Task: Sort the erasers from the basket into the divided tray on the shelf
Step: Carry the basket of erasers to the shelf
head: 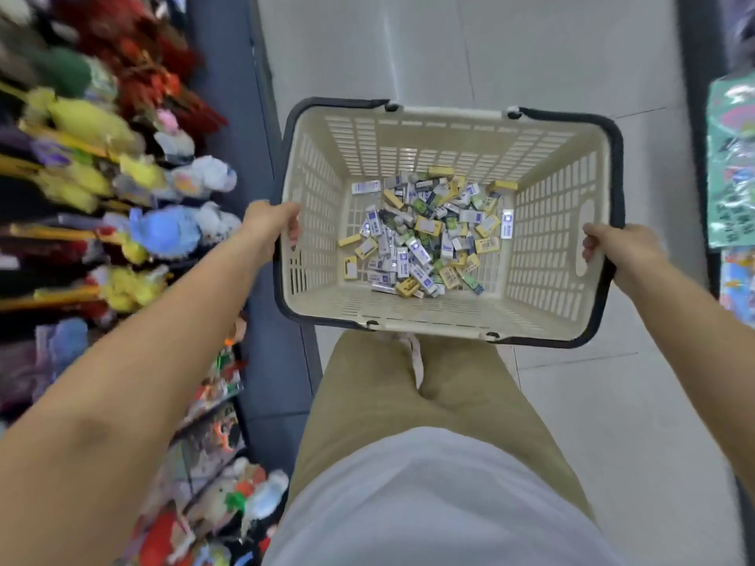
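Pale floor tiles [531, 55] ran down a shop aisle, with blurred plush toys [163, 230] racked beyond the left arm and bright packets [731, 157] on a shelf outside the right arm. A cream slotted basket [429, 136] hung in the air over the floor, carried by its two short ends. The left hand [271, 224] clasped the left rim, its fingers hooked over the edge and down the inner wall. The right hand [617, 249] clenched the right rim just above an oval cut-out, fingers wrapped over the edge. Both dark handles [572, 116] lay folded down along the rim, running under both grips.

The erasers [425, 234], small wrapped blocks in white, blue, yellow and green, lay in a loose heap on the basket's floor, below the level of the two grips and between them. One white eraser leaned against the inner wall nearest the right hand. Khaki trousers [408, 381] and a white shirt [441, 504] showed on the person's side of the basket.
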Demonstrator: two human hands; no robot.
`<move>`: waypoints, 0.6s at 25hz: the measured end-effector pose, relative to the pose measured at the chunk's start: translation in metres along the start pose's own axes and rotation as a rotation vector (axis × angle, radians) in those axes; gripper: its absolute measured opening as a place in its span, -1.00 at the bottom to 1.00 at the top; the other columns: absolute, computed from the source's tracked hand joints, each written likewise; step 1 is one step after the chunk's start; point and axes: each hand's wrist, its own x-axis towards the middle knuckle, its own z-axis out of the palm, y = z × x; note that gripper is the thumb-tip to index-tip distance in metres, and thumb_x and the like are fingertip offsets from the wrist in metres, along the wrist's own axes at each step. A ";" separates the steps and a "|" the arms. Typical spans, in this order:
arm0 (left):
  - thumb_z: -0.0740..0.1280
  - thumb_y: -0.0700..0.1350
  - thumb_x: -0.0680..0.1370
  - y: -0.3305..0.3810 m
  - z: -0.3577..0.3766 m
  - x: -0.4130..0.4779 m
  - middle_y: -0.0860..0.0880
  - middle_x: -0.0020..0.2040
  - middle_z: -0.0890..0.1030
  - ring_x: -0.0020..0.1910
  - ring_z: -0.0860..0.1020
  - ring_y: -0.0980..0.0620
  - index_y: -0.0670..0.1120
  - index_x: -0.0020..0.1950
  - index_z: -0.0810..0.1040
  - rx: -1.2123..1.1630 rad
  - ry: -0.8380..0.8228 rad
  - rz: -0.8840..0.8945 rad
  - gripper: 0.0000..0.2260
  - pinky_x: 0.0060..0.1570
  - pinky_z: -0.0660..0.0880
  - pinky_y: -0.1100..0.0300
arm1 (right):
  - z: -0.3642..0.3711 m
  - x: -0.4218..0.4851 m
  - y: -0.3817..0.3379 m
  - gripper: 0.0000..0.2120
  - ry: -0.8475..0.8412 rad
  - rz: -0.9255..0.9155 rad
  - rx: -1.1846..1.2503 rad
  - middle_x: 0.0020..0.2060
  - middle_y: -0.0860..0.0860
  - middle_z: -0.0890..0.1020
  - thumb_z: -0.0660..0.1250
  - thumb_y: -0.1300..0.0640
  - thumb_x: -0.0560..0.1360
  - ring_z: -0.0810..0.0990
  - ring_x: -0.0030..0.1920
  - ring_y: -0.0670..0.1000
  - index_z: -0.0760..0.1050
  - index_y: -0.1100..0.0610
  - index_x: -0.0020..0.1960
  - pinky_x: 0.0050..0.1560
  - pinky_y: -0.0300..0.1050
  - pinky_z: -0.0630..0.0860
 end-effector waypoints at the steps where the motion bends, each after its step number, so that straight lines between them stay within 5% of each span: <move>1: 0.22 -0.29 0.48 0.029 0.002 0.019 -0.12 -0.43 0.36 -0.56 0.35 -0.01 -0.30 0.34 0.26 0.010 0.003 0.004 -0.57 -0.50 0.34 0.16 | 0.006 0.011 -0.022 -0.88 0.012 0.004 0.020 -0.39 0.05 0.48 0.31 0.19 0.47 0.43 -0.44 -0.01 0.44 0.17 -0.23 -0.32 -0.15 0.44; 7: 0.22 -0.30 0.44 0.194 0.036 0.125 -0.14 -0.40 0.40 -0.52 0.36 -0.06 -0.36 0.46 0.05 0.114 0.008 0.038 -0.37 -0.38 0.40 0.09 | 0.037 0.111 -0.153 -0.85 0.047 0.051 0.105 -0.39 0.06 0.48 0.33 0.20 0.47 0.43 -0.44 -0.01 0.43 0.18 -0.25 -0.31 -0.16 0.46; 10: 0.24 -0.26 0.43 0.286 0.055 0.170 -0.15 -0.40 0.43 -0.52 0.38 -0.07 -0.43 0.28 0.32 0.154 -0.013 0.030 -0.55 -0.37 0.43 0.08 | 0.038 0.158 -0.236 -0.88 0.040 0.069 0.096 -0.40 0.06 0.48 0.33 0.19 0.46 0.43 -0.45 -0.01 0.45 0.17 -0.23 -0.32 -0.16 0.46; 15: 0.27 -0.24 0.46 0.429 0.082 0.238 -0.11 -0.41 0.41 -0.50 0.38 -0.06 -0.21 -0.09 0.44 0.143 -0.047 0.054 -0.93 -0.43 0.40 0.14 | 0.047 0.229 -0.369 -0.89 0.063 0.040 0.126 -0.41 0.04 0.47 0.32 0.20 0.46 0.41 -0.47 -0.03 0.44 0.17 -0.22 -0.34 -0.17 0.43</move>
